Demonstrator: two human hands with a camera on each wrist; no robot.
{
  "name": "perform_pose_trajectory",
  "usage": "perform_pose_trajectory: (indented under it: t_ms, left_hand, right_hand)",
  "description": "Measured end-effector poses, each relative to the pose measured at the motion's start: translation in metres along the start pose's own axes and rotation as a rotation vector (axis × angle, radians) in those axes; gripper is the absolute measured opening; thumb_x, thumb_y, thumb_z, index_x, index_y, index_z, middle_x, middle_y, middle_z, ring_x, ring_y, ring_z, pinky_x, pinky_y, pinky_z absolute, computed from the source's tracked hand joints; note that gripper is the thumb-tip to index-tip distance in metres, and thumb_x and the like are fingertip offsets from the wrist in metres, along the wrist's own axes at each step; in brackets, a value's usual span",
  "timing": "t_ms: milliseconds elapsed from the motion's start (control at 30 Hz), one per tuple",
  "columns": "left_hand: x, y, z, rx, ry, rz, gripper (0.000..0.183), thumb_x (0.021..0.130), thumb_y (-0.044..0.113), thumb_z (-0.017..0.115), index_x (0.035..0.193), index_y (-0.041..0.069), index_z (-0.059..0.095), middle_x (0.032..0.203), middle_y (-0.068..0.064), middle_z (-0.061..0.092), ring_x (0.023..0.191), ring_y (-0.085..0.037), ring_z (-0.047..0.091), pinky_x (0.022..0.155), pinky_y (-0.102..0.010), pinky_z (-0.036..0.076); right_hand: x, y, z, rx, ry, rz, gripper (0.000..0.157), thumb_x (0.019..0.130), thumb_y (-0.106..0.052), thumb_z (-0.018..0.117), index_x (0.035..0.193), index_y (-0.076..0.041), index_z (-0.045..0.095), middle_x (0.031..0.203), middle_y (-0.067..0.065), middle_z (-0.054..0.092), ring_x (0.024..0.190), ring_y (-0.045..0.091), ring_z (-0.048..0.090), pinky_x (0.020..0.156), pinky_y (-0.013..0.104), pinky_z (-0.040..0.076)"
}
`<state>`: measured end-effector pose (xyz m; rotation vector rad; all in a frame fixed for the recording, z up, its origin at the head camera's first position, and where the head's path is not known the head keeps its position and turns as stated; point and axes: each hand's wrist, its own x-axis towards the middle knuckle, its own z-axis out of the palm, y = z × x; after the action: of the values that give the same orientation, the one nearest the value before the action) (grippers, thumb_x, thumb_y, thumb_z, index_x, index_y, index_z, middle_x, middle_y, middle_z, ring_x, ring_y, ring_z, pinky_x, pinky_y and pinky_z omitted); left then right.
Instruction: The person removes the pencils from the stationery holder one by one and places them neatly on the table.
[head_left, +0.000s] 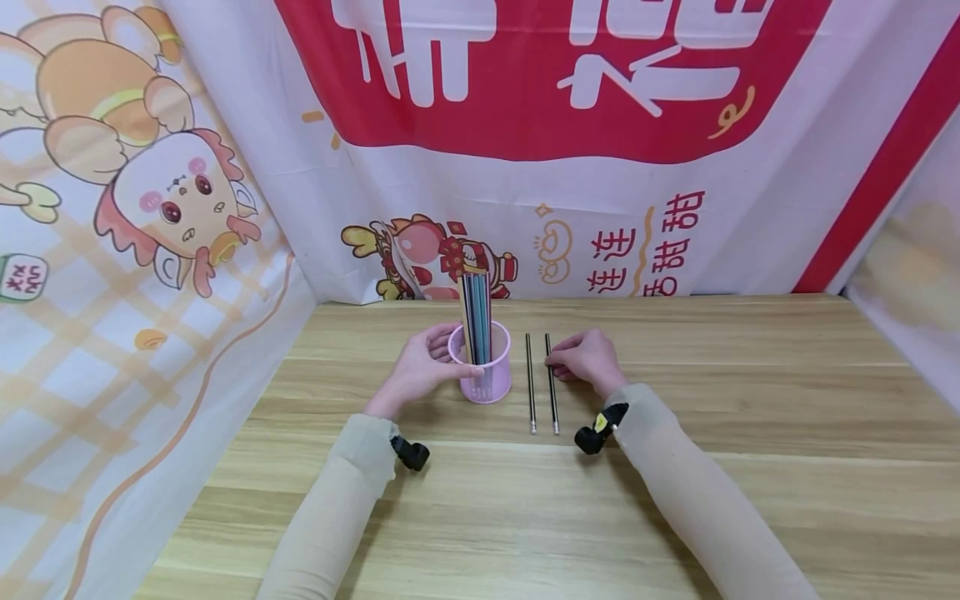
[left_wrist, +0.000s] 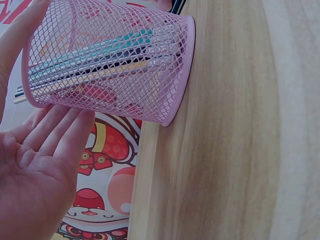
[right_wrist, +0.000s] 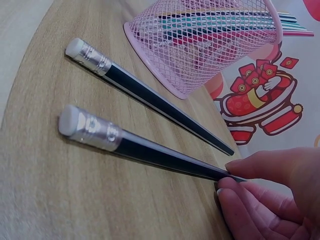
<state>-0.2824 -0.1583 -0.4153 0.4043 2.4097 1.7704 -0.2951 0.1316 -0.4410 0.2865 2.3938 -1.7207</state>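
A pink mesh pencil cup (head_left: pixel 498 385) stands upright on the table, with several pencils (head_left: pixel 480 312) leaning in it, teal, dark and yellowish among them. My left hand (head_left: pixel 420 365) holds the cup from the left, thumb across its near side and fingers (left_wrist: pixel 62 127) along the other side. To the right of the cup, two black pencils lie side by side, their white erasers toward me. My right hand (head_left: pixel 590 358) pinches the right-hand pencil (right_wrist: pixel 160 157) between thumb and fingertips near its far end. The other black pencil (right_wrist: pixel 150 97) lies between that one and the cup.
The wood-grain table (head_left: pixel 480 517) ends at a white cloth backdrop (head_left: pixel 540 225) with red and cartoon prints, close behind the cup. Another printed cloth (head_left: pixel 247 400) runs along the left side. A small black camera sits on each wrist.
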Motion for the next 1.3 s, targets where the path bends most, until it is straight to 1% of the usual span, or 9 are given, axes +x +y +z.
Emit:
perform_pose_trajectory:
  t_ms: [433,667,900,1033,1167,1300]
  left_hand:
    - [0.000,0.000,-0.001,-0.016,-0.013,-0.009,0.090,0.073,0.015,0.094,0.149,0.002,0.046,0.146,-0.016,0.054,0.130,-0.028,0.055,0.109,-0.033,0.045]
    - [0.000,0.000,-0.001,-0.009,-0.009,0.002,0.090,0.072,0.016,0.095,0.147,0.002,0.048,0.142,-0.015,0.057,0.127,-0.026,0.057,0.107,-0.032,0.047]
    - [0.001,-0.001,-0.001,-0.013,-0.004,0.007,0.089,0.071,0.018,0.096,0.145,0.003,0.050,0.141,-0.013,0.058,0.126,-0.025,0.058,0.106,-0.032,0.048]
    - [0.001,0.000,-0.001,-0.021,-0.005,0.008,0.089,0.071,0.018,0.096,0.145,0.003,0.050,0.140,-0.013,0.058,0.126,-0.025,0.058,0.106,-0.031,0.048]
    - [0.000,0.000,-0.001,-0.023,-0.004,0.006,0.090,0.070,0.018,0.096,0.146,0.003,0.050,0.141,-0.013,0.058,0.126,-0.026,0.058,0.106,-0.032,0.048]
    - [0.000,0.001,-0.001,-0.023,-0.004,0.003,0.090,0.070,0.019,0.096,0.146,0.003,0.050,0.141,-0.013,0.058,0.126,-0.025,0.058,0.106,-0.031,0.048]
  right_hand:
    - [-0.002,0.000,0.000,0.031,-0.001,-0.006,0.024,0.087,-0.004,0.080,0.108,0.004,0.072,0.092,0.016,0.074,0.074,0.021,0.073,0.068,0.030,0.063]
    - [-0.004,0.001,-0.001,0.044,0.000,-0.018,0.026,0.086,-0.005,0.081,0.109,0.004,0.072,0.092,0.017,0.074,0.075,0.022,0.073,0.069,0.031,0.064]
    - [-0.003,0.000,-0.004,0.100,0.011,-0.041,0.029,0.086,-0.005,0.080,0.111,0.006,0.071,0.093,0.018,0.074,0.076,0.023,0.073,0.070,0.031,0.063]
    - [-0.004,-0.003,-0.006,0.101,0.028,-0.047,0.031,0.086,-0.010,0.080,0.113,0.003,0.071,0.097,0.019,0.074,0.078,0.024,0.073,0.071,0.031,0.063]
    - [-0.007,-0.008,-0.009,0.087,0.032,-0.043,0.032,0.088,-0.018,0.081,0.115,-0.002,0.072,0.102,0.017,0.074,0.087,0.027,0.074,0.078,0.034,0.063]
    - [-0.012,-0.015,-0.011,0.093,0.029,-0.062,0.036,0.090,-0.024,0.080,0.119,-0.005,0.071,0.105,0.014,0.074,0.093,0.027,0.073,0.083,0.035,0.062]
